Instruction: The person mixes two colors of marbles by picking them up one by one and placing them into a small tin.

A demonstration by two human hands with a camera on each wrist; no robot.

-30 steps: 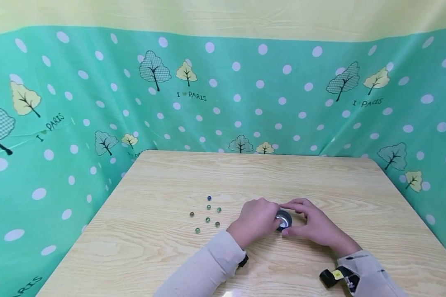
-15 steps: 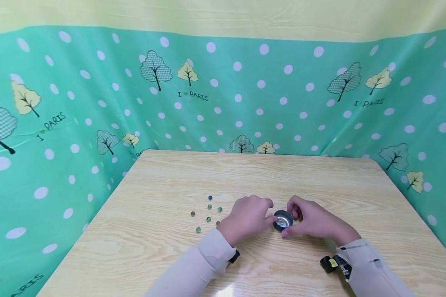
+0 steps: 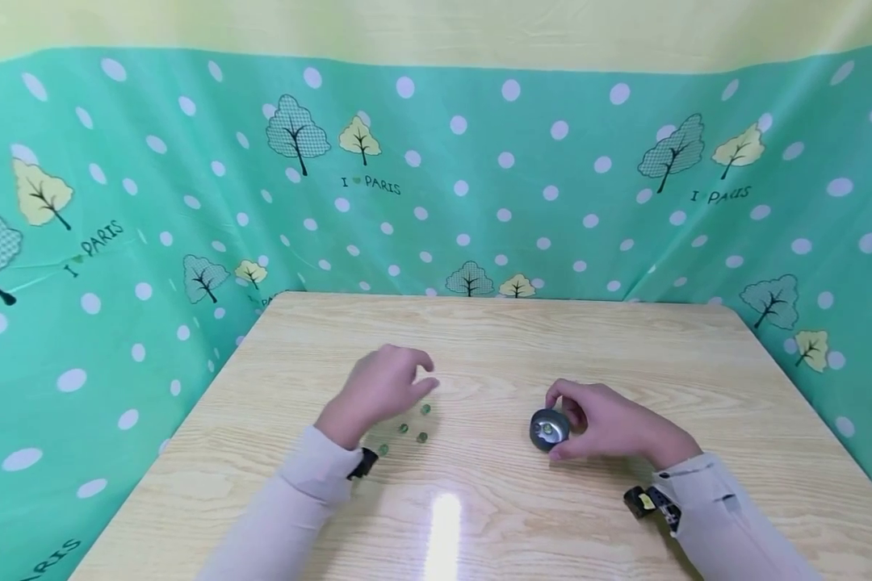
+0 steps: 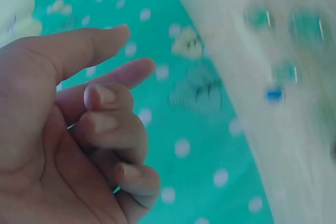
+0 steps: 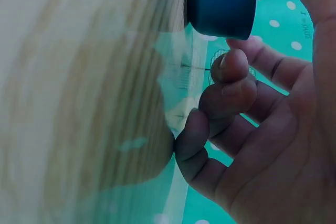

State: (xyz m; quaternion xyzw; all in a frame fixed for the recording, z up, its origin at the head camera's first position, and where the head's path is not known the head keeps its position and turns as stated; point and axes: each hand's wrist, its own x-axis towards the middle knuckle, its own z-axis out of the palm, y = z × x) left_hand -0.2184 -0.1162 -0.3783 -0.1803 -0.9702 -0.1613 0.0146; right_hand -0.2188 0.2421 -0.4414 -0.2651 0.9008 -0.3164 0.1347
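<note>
My left hand (image 3: 381, 387) hovers over the left part of the table, thumb and index finger apart, with nothing between them. Beneath and beside it lie several green glass marbles (image 3: 403, 428); a blue marble (image 4: 274, 95) shows in the left wrist view, and the hand hides it in the head view. My right hand (image 3: 610, 424) holds a small dark round cup (image 3: 534, 433) by its side, thumb near and fingers far. The cup has a shiny inside, leans slightly toward me, and has at least one greenish marble in it. In the right wrist view, the cup's dark wall (image 5: 223, 3) touches the fingers.
The wood-grain table (image 3: 523, 339) is bordered behind and at the sides by a green dotted curtain (image 3: 436, 161). Small black devices (image 3: 639, 502) sit at both wrists. A bright reflection lies on the table's near middle.
My left hand has left the cup, its fingers out of it, and swung left to above the marbles. The right hand stays at the cup, which now tilts toward me.
</note>
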